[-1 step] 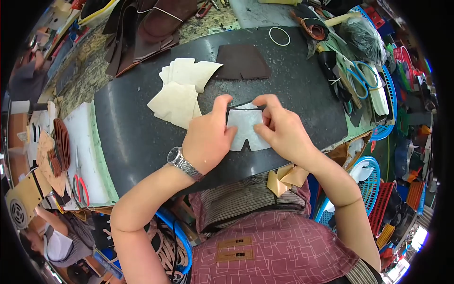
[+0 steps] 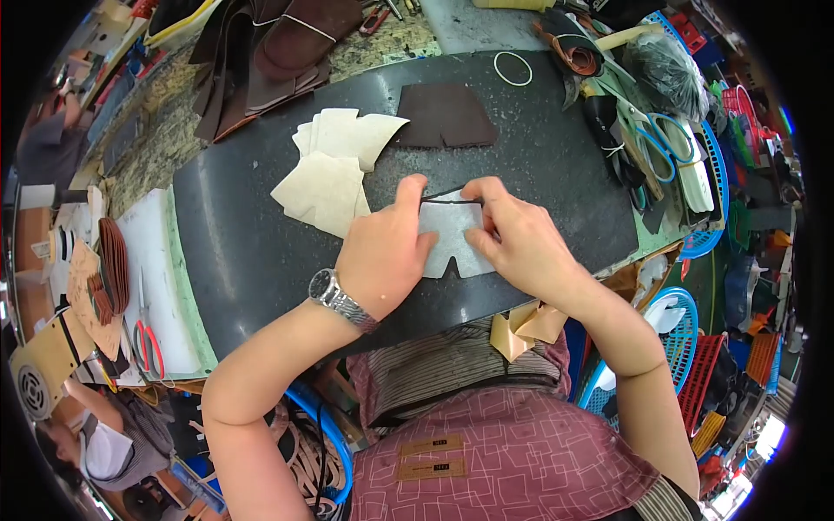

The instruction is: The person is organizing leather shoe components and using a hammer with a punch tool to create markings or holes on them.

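Observation:
Between my hands is a pale grey panel (image 2: 453, 239) with a dark edge and a small V-shaped notch at its near side. My left hand (image 2: 382, 252), wearing a metal watch (image 2: 334, 295), pinches its left side, thumb on the face. On the right side my right hand (image 2: 526, 239) grips it the same way, index finger curled over the top edge. A narrow pale strip shows along that far edge. Cream cut pieces (image 2: 321, 187) lie just beyond my left hand. Farther off rests a dark brown notched piece (image 2: 447, 115).
A black work board (image 2: 565, 148) lies beneath everything. Brown leather pieces (image 2: 291, 52) are heaped at the far left. Blue-handled scissors (image 2: 673, 143) and other tools crowd the right side; red-handled shears (image 2: 155, 352) lie left. A blue basket (image 2: 692, 326) stands low right. Another person (image 2: 113, 443) is at lower left.
My fingers have shifted only slightly along the far edge of the grey panel. Everything else stays in place.

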The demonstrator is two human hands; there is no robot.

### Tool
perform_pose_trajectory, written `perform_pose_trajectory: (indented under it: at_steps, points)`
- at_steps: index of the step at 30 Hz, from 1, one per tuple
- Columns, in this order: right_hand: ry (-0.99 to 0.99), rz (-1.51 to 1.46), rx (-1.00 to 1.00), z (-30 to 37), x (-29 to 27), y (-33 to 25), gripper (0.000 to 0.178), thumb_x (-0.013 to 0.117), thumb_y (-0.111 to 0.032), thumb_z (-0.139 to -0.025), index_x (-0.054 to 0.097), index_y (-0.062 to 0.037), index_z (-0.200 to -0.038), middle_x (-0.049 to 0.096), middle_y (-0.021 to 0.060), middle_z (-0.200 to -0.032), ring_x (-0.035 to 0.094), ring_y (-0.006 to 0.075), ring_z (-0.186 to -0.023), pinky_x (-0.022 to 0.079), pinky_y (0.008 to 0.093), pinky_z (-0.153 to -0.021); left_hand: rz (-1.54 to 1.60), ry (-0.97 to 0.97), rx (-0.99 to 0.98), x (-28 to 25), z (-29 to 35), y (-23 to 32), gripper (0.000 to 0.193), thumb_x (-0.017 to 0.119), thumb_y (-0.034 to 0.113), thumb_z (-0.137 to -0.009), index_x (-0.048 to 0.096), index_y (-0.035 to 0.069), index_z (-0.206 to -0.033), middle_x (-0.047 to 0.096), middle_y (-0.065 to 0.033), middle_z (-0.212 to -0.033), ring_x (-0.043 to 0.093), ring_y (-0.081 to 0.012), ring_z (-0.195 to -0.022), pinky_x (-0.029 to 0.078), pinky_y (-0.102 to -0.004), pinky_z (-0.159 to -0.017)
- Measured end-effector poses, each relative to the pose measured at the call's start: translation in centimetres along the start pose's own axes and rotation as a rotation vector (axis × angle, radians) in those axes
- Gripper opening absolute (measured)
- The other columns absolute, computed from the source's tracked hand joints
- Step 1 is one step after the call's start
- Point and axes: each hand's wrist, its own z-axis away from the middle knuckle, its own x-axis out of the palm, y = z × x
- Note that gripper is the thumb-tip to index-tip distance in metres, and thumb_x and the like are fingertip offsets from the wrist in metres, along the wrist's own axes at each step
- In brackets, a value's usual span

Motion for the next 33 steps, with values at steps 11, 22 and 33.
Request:
perform_pose_trajectory:
  at_steps: [11, 22, 33]
  points:
    - [0.298, 0.41, -0.564, -9.7, -1.7, 2.9, 0.028, 0.067, -0.018, -0.071, 0.059, -0.0044, -0.093, 0.058, 0.0109, -0.08, 0.058, 0.0274, -0.083, 0.047, 0.0363, -0.075, -0.382, 0.451, 0.12, -6.7, -0.1, -3.1, 0.015, 0.068, 0.015, -0.073, 0.059, 0.005, -0.08, 0.058, -0.008, -0.072, 0.058, -0.021, -0.06, 0.046, -0.0302, -0.054]
    - [0.558, 0.069, -0.382, -6.5, -4.3, 1.7, 0.013, 0.056, -0.01, -0.08, 0.059, 0.0002, -0.087, 0.063, 0.0078, -0.082, 0.061, 0.0219, -0.07, 0.049, 0.0297, -0.064, -0.435, 0.189, 0.084, -6.8, 1.2, -5.1, 0.02, 0.066, 0.02, -0.071, 0.06, 0.007, -0.085, 0.058, -0.0075, -0.096, 0.057, -0.0279, -0.083, 0.047, -0.0375, -0.07]
    - [0.013, 0.239, -0.807, -3.2, -0.2, -3.2, 0.018, 0.065, -0.018, -0.07, 0.053, -0.0056, -0.076, 0.057, 0.0049, -0.078, 0.057, 0.0217, -0.077, 0.049, 0.0318, -0.066, -0.603, 0.29, -0.205, -6.0, -0.8, -5.5, 0.012, 0.063, 0.018, -0.071, 0.063, 0.006, -0.074, 0.06, -0.0103, -0.075, 0.059, -0.0303, -0.07, 0.047, -0.0382, -0.064]
